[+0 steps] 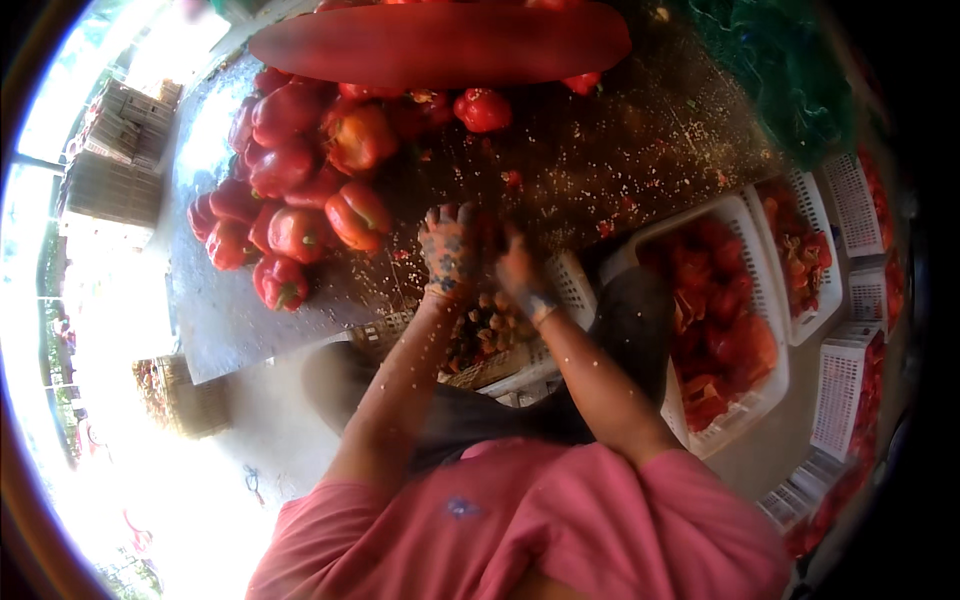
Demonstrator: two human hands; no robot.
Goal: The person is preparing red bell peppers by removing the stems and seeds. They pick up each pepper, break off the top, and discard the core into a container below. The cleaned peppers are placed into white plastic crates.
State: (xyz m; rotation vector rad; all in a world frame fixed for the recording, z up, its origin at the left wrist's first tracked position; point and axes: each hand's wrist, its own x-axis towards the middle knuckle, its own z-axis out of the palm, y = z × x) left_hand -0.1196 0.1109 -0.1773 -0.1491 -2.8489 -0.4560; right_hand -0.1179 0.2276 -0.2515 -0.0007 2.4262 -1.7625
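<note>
My left hand [448, 251], in a patterned glove, is at the near edge of a dark, wet table [570, 165], its fingers bent. Just right of it, blurred, my right hand [519, 266] points towards a dark red patch between the two hands; whether either holds something cannot be made out. Whole red bell peppers [289, 172] are heaped on the table to the left, the closest being an orange-red pepper [358, 216] beside my left hand. Pale seeds and red scraps are scattered over the tabletop. Below my hands, between my knees, a basket holds pepper cores [491, 326].
At my right stands a white plastic crate [780, 375] of opened red peppers, beside another crate [816, 322] with red pieces. More crates [836, 397] line the far right. Green netting [787, 82] lies at upper right. Baskets [112, 187] are stacked at left; another basket [191, 397] stands on the floor.
</note>
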